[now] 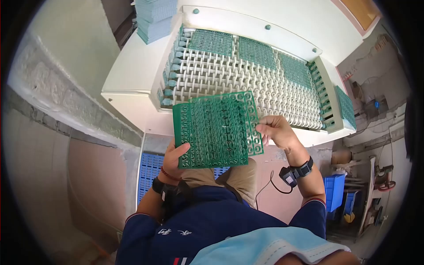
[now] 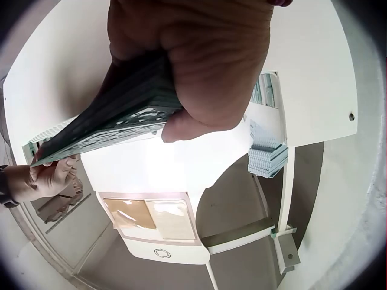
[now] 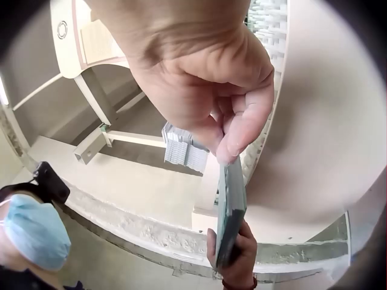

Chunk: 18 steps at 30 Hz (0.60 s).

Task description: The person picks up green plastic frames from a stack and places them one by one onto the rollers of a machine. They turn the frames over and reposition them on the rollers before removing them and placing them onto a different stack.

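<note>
The left hand (image 1: 172, 160) grips a stack of green circuit boards (image 1: 212, 132) by its left side, thumb on top, apparently to bear the weight at the roller bed's (image 1: 212, 73) near edge. Rightward, one board (image 1: 255, 144) juts out, its edge pinched by the right hand (image 1: 279, 133), likely to keep it apart.

A pale wall (image 1: 84, 48) stands left of a pinkish floor (image 1: 282, 187), a blue bin (image 1: 334, 191) at right

Head view faces down; wrist views close; all share boards (image 1: 214, 132)
</note>
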Each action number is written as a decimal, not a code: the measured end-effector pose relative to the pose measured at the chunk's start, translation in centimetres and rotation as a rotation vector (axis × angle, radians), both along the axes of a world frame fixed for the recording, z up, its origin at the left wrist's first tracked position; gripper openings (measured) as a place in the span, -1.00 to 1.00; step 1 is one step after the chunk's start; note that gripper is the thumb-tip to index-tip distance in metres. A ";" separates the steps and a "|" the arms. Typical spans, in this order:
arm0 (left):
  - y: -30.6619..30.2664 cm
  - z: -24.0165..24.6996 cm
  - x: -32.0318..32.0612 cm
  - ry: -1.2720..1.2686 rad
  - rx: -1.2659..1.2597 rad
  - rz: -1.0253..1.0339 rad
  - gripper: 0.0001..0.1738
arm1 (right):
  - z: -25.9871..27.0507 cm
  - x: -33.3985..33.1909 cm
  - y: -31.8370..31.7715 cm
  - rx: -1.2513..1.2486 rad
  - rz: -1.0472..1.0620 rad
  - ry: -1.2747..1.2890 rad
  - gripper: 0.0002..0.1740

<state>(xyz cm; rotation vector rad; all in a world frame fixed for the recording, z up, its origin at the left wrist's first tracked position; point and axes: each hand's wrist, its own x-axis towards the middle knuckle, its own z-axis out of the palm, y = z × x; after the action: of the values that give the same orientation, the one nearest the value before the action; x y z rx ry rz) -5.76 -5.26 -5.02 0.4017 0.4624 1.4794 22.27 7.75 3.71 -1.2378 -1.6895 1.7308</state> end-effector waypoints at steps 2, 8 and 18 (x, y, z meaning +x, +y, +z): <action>-0.8 -0.4 -0.7 -0.005 0.035 -0.003 -0.55 | 0.7 -1.7 1.5 -0.026 -0.060 0.113 -0.77; -2.3 -0.7 -0.7 -0.047 -0.047 0.036 -0.46 | -1.1 -6.8 7.6 -0.118 -0.128 0.308 -0.79; -1.6 -1.2 -1.0 0.086 -0.015 -0.040 -0.54 | -0.9 -2.3 1.8 -0.093 -0.033 -0.106 -0.56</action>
<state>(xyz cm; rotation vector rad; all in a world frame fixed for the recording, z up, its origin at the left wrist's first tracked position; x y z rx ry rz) -6.76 -6.89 -6.20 0.4618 0.5310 1.4230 20.02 9.57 2.77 -1.4140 -1.6539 1.7703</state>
